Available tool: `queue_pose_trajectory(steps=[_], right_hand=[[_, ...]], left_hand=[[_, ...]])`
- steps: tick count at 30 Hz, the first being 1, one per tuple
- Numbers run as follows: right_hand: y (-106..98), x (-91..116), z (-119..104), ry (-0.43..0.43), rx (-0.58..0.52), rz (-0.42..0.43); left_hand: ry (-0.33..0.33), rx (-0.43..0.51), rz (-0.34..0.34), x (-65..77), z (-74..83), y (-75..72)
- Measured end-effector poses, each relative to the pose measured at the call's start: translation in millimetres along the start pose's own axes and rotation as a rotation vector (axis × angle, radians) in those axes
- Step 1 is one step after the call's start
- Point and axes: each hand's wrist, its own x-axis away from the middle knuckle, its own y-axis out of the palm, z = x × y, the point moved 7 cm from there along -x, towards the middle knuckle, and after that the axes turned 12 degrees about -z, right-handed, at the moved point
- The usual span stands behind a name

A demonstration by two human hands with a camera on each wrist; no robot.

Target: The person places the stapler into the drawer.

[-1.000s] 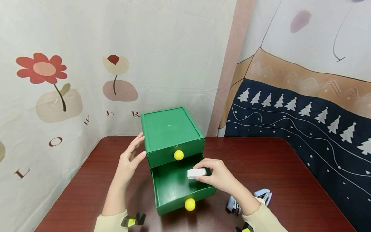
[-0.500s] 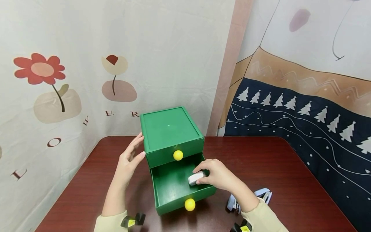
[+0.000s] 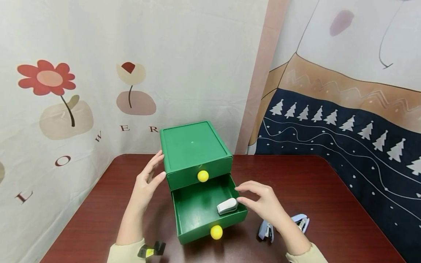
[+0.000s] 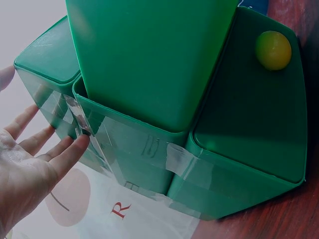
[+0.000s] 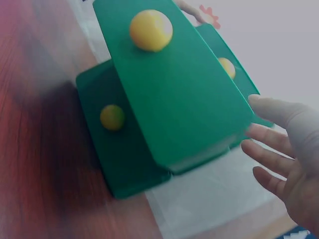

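Held the right hand (image 3: 264,201) just beside the right edge of the middle drawer (image 3: 194,212), thumb and fingers a little bent, with a small gap between them and nothing in it. Seemed parted that way to leave the white stapler (image 3: 227,206) free. Had the left hand (image 3: 147,184) at the left side of the green drawer box (image 3: 194,142), fingers spread wide, tips against the side and not curled round anything. Likely rested there to stop the box from sliding or tipping.

Had the white stapler very close to the right thumb, just left of the tip and a bit lower in the head view. Could not tell touching from almost touching. Lay on the drawer's floor, near the front right corner, well apart from the left fingers. Was probably safe from falling there, with walls around.

Saw the middle drawer pulled out, maybe to make room for things inside, with a yellow knob (image 3: 216,232) for pulling. Saw the top drawer (image 3: 184,178) pushed in above, and the bottom drawer (image 5: 119,154) below. Saw clear tape (image 4: 182,157) on the side, perhaps to hold parts together.

Farther out, on the brown table (image 3: 296,182), saw blue stapler parts (image 3: 263,230) either side of the right forearm (image 3: 291,233). Could not tell one stapler from two.
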Motion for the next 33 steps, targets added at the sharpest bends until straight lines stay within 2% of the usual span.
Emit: queue_pose_trajectory(steps=[5,11,19,26,33], right_hand=[[-17.6,25.3,12.2,0.05,0.025,0.097],[-22.9,47.7,32.2,0.063,0.085,0.083],[-13.7,70.7,62.8,0.116,0.074,-0.078],[-3.4,83.7,80.3,0.157,-0.083,-0.249],[4.8,92.4,85.8,0.176,-0.039,-0.392]], left_hand=[[0.0,0.002,0.0,0.0,0.6,-0.2],[-0.002,0.002,0.0,0.0,-0.1,-0.3],[0.005,-0.008,0.004,-0.6,-0.6,-0.8],[0.0,-0.009,-0.001,-0.3,-1.7,-0.4],[-0.006,-0.009,-0.002,-0.1,-1.0,0.1]])
